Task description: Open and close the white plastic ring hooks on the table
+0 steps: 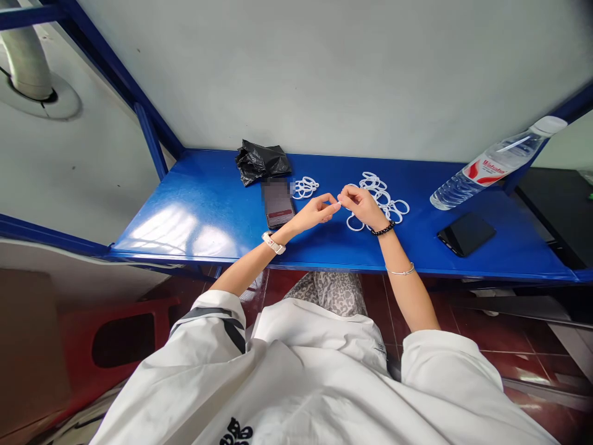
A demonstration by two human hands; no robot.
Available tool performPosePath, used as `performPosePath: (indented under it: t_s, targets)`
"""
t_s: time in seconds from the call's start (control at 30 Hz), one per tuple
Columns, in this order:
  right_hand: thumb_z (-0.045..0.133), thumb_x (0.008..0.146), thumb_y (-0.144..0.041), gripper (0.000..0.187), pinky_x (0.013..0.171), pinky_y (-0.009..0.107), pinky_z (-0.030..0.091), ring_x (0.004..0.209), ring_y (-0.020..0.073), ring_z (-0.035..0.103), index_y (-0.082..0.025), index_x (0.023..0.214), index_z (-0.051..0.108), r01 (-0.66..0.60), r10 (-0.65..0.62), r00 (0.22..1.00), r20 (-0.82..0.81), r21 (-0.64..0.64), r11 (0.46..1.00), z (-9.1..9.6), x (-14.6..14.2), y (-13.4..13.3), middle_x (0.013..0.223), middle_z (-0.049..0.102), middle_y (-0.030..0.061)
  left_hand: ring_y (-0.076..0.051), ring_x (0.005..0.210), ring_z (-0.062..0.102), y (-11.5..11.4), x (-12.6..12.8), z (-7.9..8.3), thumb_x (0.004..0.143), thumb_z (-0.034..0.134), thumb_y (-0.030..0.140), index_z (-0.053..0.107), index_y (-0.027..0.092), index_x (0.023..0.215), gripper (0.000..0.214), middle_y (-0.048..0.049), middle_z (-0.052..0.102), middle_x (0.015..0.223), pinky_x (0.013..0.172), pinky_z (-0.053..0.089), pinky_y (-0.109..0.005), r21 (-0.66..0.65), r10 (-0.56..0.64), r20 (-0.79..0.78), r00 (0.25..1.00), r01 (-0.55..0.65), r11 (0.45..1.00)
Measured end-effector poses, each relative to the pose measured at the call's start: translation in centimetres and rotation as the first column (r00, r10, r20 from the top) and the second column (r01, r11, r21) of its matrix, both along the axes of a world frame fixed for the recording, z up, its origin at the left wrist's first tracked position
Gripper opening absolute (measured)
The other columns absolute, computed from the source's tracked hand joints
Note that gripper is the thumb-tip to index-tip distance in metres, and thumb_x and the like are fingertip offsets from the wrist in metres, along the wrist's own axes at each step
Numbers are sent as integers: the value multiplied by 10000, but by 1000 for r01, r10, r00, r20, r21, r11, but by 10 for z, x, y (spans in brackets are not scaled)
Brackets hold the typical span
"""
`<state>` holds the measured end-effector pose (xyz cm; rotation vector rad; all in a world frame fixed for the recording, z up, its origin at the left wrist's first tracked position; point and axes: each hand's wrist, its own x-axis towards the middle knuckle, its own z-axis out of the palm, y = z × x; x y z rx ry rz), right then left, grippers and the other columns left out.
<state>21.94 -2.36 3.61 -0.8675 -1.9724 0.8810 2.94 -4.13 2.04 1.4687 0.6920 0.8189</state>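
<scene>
Over the middle of the blue table, my left hand (pixel 320 210) and my right hand (pixel 364 205) meet at the fingertips. Both are closed in a pinch on a small bit of white, apparently part of a white ring (pixel 340 201); the fingers hide most of it. A loose pile of white rings (pixel 383 198), thin like hair ties, lies under and beside my right hand. A smaller group of white rings (pixel 306 187) rests beyond my left hand. Just left of that group is a phone (pixel 279 207) with a lit screen, close to my left wrist.
A crumpled black plastic bag (pixel 263 162) lies behind the lit phone. Right of the pile are a dark phone (pixel 466 235) and a clear water bottle (pixel 498 164). The blue table (pixel 208 204) meets a pale wall at the back. A red stool (pixel 115 337) stands at lower left.
</scene>
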Motion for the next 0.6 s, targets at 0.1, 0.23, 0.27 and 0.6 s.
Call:
performPosePath:
  t_s: [0.1,0.23,0.27,0.6]
  targets:
    - [593,924,-750,604,559,303,332,558,118,331,-236,651,429,2,-2,1000,4,-8,1000,0,-1,-1,604,413,-45,-74,537,267,1,0,-1,851,699,740,483,218,853,565,95,352,583,547,224,-251,-1,5,-22,1000,-5,1000]
    - [585,922,-761,609,555,305,317,563,120,319,-237,653,429,4,-4,1000,0,-25,1000,-1,-4,0,610,398,-43,-72,524,235,3,0,-5,845,681,757,466,226,846,573,104,310,577,541,200,-255,18,12,-26,1000,-12,1000]
    - [581,921,-766,610,555,306,314,565,122,319,-239,656,428,11,-11,1000,-5,-28,1000,-2,-5,0,612,396,-42,-73,521,232,4,0,-6,856,673,747,464,228,845,560,105,302,575,540,199,-256,16,19,-28,999,-18,1000]
    - [554,968,-701,497,596,316,371,587,151,462,-252,759,515,148,-146,986,80,-22,989,-19,-4,8,645,505,-29,-120,574,445,7,-3,-8,963,678,415,569,192,986,249,60,458,625,592,315,-266,436,425,-325,845,-265,860]
